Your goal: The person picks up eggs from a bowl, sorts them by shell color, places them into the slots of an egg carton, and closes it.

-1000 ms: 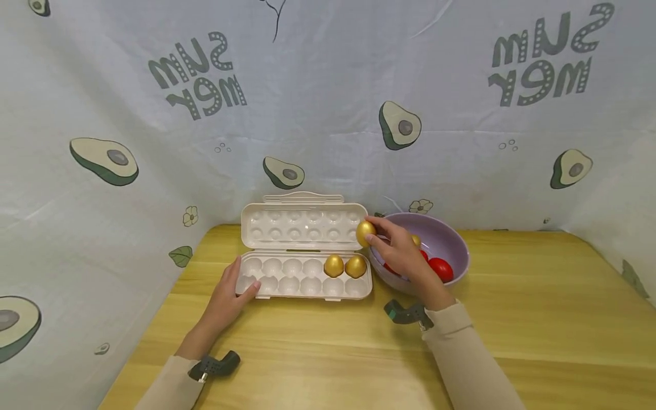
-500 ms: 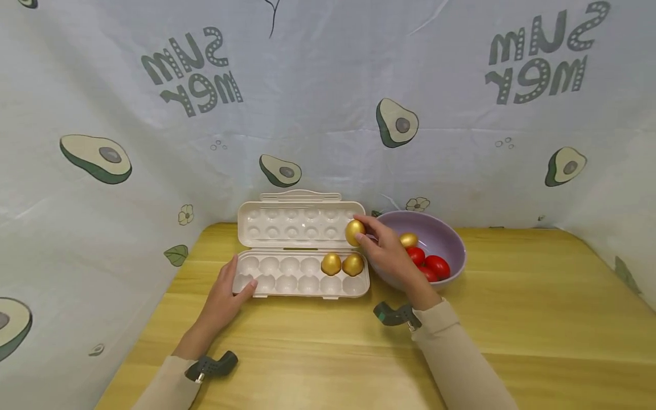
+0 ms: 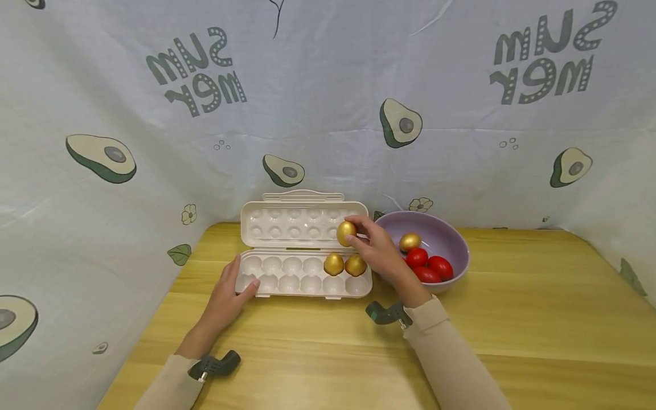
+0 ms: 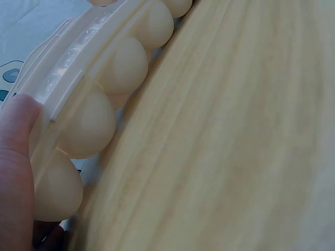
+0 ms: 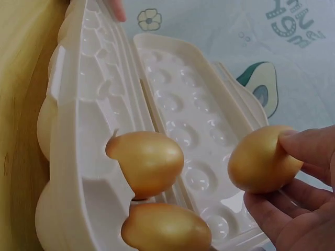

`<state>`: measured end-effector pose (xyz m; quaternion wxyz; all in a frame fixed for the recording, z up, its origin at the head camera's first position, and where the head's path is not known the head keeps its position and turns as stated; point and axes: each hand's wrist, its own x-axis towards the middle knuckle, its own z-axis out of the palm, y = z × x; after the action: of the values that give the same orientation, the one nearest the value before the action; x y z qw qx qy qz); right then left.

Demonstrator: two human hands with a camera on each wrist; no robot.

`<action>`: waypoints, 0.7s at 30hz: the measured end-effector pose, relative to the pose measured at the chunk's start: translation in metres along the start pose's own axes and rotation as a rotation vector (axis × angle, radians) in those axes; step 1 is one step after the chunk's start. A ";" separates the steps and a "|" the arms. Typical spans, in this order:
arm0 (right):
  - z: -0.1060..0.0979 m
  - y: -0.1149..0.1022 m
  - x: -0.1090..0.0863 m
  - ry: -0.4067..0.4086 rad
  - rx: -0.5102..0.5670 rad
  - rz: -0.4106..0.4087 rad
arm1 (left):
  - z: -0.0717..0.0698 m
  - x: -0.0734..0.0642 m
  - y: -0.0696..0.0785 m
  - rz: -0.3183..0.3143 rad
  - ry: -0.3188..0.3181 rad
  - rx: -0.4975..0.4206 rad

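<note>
An opened cream plastic egg carton (image 3: 289,283) lies on the table, lid tipped back. Two golden eggs, a left one (image 3: 333,265) and a right one (image 3: 355,265), sit in the back row at its right end. My left hand (image 3: 225,299) grips the carton's left end. Its thumb (image 4: 18,130) lies over the front rim, with a bit of finger showing below. Between thumb and fingertips my right hand (image 3: 381,253) pinches another golden egg (image 3: 346,233), in front of the lid and just behind the seated eggs. The right wrist view shows the held egg (image 5: 264,159) from the side.
A purple bowl (image 3: 443,232) stands right of the carton, near the right forearm. In it lie a golden egg (image 3: 410,242) and several red eggs (image 3: 439,267). Behind the wooden table (image 3: 307,353) hangs a cloth (image 3: 328,114) printed with avocados.
My right hand has carried the golden egg leftward from beside the bowl to in front of the lid, uncovering more of the bowl. The left hand stays on the carton.
</note>
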<state>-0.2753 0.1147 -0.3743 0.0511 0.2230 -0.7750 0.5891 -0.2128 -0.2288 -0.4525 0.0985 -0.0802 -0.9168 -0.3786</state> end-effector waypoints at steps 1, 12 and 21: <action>0.002 -0.001 0.001 -0.003 0.011 -0.008 | 0.000 0.000 0.000 0.000 -0.001 0.002; 0.008 -0.032 -0.002 0.023 0.004 -0.027 | 0.001 0.002 0.000 -0.008 -0.002 0.003; 0.017 -0.035 0.000 0.030 0.023 -0.012 | 0.000 0.001 0.000 -0.007 -0.002 0.005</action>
<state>-0.2580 0.0915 -0.3486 0.0637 0.2193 -0.7660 0.6010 -0.2135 -0.2288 -0.4525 0.0966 -0.0769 -0.9181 -0.3767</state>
